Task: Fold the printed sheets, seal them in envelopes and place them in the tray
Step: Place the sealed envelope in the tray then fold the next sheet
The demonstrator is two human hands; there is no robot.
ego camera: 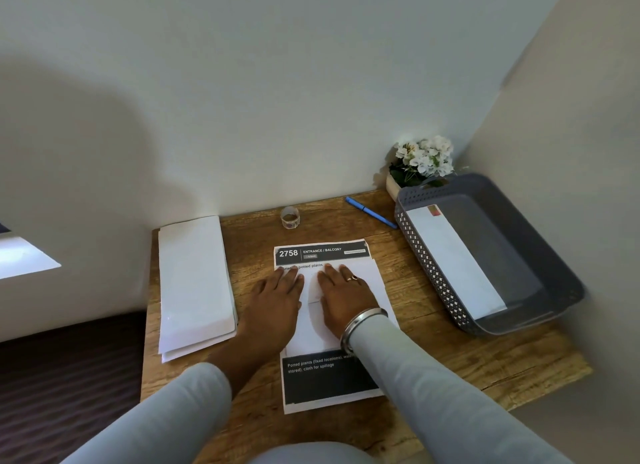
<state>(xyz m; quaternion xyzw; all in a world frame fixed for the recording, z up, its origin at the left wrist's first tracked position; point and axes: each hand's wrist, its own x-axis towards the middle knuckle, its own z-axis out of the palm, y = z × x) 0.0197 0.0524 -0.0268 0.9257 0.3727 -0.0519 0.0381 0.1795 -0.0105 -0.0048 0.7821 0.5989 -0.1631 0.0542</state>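
Observation:
A printed sheet with a dark header and dark footer lies in the middle of the wooden desk. On top of it rests a white folded sheet. My left hand and my right hand lie flat side by side on the white sheet, fingers straight and pointing away from me. A stack of white envelopes sits to the left. The grey perforated tray stands at the right with one white envelope inside it.
A roll of tape stands behind the sheets, and a blue pen lies toward the tray. White flowers in a pot occupy the back right corner. Walls close the desk at the back and right.

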